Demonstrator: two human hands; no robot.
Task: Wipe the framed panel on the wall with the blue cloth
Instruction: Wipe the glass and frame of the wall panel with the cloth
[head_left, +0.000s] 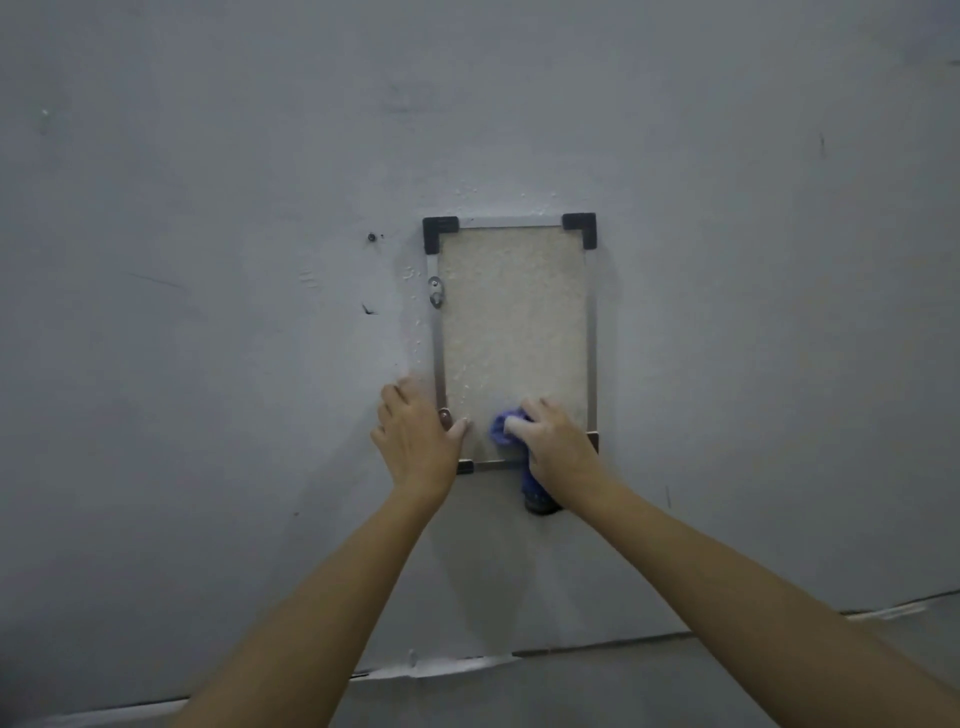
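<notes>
A plain grey wall (208, 364) fills the view, marked with scuffs and a small screw (372, 237) at about 10 o'clock from the framed panel (511, 322). The panel is mounted upright, edged in thin metal, with black corner pieces (440, 231) at its two top corners and a small metal hanger (435, 293) on its left rail.

The left hand (415, 441) is laid flat at the panel's 7 o'clock corner. Its fingers are held straight against the wall and frame, its thumb is stretched onto the panel face, and nothing is gripped by it. The right hand (556, 441) is curled round the blue cloth (503, 428), which is bunched and pressed to the panel near 5 o'clock, with a tail left hanging below the bottom rail.

Wiping is judged to be under way, with the cloth already in contact. The whole face is seen as pale and mottled, and pale specks are scattered near 7 o'clock and on the wall along the left rail. No clear boundary between cleaned and uncleaned areas can be made out, so the share already covered cannot be told. The stretch from the middle up to 12 o'clock is thought likely to remain, along with the frame rails.
</notes>
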